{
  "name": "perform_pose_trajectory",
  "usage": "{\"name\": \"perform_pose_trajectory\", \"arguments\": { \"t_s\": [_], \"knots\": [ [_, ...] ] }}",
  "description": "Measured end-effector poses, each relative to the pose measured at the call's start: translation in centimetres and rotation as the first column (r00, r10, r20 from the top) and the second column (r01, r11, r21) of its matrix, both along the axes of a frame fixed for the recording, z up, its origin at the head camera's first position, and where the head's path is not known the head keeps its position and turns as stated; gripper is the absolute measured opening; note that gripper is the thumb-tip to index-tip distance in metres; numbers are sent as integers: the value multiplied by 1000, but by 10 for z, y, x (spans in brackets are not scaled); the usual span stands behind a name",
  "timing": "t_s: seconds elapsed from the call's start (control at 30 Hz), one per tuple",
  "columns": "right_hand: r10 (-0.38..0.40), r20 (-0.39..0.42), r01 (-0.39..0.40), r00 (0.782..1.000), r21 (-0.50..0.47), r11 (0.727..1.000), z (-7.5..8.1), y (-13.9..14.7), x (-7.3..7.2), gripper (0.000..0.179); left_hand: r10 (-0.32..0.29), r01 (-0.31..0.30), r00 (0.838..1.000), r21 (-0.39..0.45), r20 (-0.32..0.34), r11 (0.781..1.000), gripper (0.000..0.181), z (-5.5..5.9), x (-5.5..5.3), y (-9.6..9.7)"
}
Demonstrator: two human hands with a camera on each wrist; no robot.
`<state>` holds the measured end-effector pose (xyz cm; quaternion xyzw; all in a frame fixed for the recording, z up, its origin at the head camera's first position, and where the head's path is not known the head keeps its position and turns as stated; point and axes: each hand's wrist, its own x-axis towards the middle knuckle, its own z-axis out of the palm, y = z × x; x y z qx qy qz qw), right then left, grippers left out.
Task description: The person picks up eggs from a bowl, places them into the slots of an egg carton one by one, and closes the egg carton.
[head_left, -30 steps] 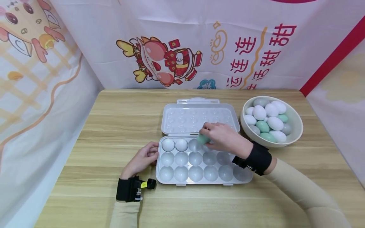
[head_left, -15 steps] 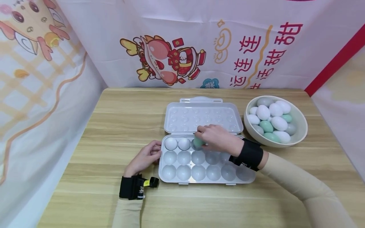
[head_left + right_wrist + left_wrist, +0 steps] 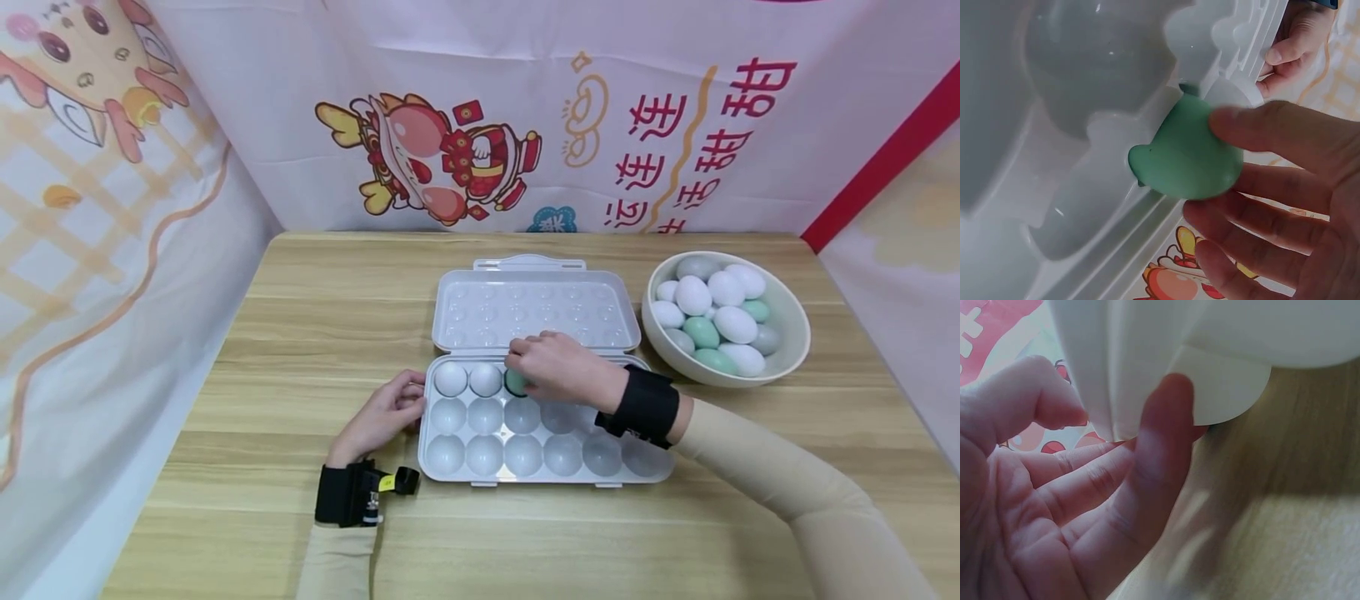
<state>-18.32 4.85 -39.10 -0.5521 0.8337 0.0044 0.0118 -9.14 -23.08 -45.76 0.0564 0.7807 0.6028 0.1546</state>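
A light grey plastic egg box (image 3: 504, 435) lies with its lid (image 3: 536, 310) folded back toward the wall. Two white eggs (image 3: 451, 379) fill the first cups of its back row. My right hand (image 3: 566, 367) reaches over that row and holds a green egg (image 3: 516, 381) in the third cup. In the right wrist view the thumb lies on the green egg (image 3: 1191, 153), with fingertips on its other side and its far end down in the cup. My left hand (image 3: 382, 417) holds the box's left end, thumb at the edge and fingers against the side wall (image 3: 1222, 390).
A cream bowl (image 3: 787, 333) at the back right holds several white, grey and green eggs (image 3: 737, 325). Printed cloth (image 3: 480, 50) hangs behind and beside the wooden table (image 3: 315, 325). A black wrist strap with a small camera (image 3: 405, 481) sits near the box's front left corner.
My right hand has moved left and down, bringing the green egg from above the back row into its third cup. The left hand stays at the box's left end.
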Motion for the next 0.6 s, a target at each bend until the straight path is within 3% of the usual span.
{"name": "perform_pose_trajectory", "arguments": {
  "t_s": [0.33, 0.6],
  "knots": [
    [-10, 0, 10, 1000, -22, 1000, 0, -1, 1, 20, 3, -3, 1000, 1, -3, 1000, 31, 0, 0, 1],
    [-32, 4, 33, 999, -45, 998, 3, 5, 1, 25, 3, -3, 1000, -20, -11, 1000, 30, -1, -1, 1]
  ]
}}
